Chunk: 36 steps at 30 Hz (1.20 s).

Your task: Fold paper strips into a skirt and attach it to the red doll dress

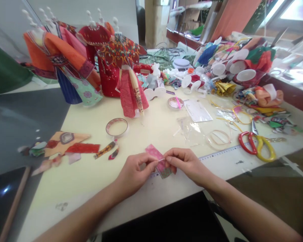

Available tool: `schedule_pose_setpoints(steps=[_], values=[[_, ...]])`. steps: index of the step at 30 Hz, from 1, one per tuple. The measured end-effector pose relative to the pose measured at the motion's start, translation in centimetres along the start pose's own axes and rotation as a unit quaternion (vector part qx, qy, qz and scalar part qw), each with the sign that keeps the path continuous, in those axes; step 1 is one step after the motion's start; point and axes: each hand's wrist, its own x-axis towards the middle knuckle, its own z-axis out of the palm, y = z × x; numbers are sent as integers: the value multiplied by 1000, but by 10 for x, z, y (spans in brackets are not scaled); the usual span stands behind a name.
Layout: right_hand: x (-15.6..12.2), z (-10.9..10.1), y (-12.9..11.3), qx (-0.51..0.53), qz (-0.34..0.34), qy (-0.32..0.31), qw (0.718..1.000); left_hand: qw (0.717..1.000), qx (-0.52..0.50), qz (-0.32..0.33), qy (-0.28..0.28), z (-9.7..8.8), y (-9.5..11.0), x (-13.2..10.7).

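Near the table's front edge, my left hand [135, 171] pinches a thin strand of small pale beads [161, 160] between thumb and forefinger. My right hand [185, 164] is closed on the same strand close to its other end, fingertips almost meeting the left ones. Under both hands is a small strip of pink patterned fabric [153, 150], greenish at its near end. A row of beads seems to run along the strip's left edge. Whether the right fingers also grip the fabric is hidden.
A long ruler [217, 154] lies by the right wrist, with red-and-yellow-handled scissors [255, 143] beyond. Ahead are a small dish [116, 119] and several dressed doll figures [133, 90]. Fabric scraps [68, 143] lie left, a phone-like black slab [5, 198] nearer.
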Motion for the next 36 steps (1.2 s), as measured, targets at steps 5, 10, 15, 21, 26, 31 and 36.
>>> schedule_pose_setpoints(steps=[5,10,15,21,26,31,36], values=[[0,0,2,24,9,-5,1000,1000,-6,8,8,1,0,1],[-1,1,1,24,0,-11,1000,1000,-6,17,17,1,1,2],[-2,3,1,15,3,1,1000,999,6,21,29,2,0,2],[-3,3,2,-5,-9,7,1000,999,13,36,3,4,-4,0],[-7,1,3,-104,-47,23,993,997,52,51,1,6,-7,-1],[-11,-1,-1,-300,-163,40,939,993,81,80,2,8,-9,-1],[-17,-5,-8,-399,-192,16,896,991,104,82,3,11,-10,-3]])
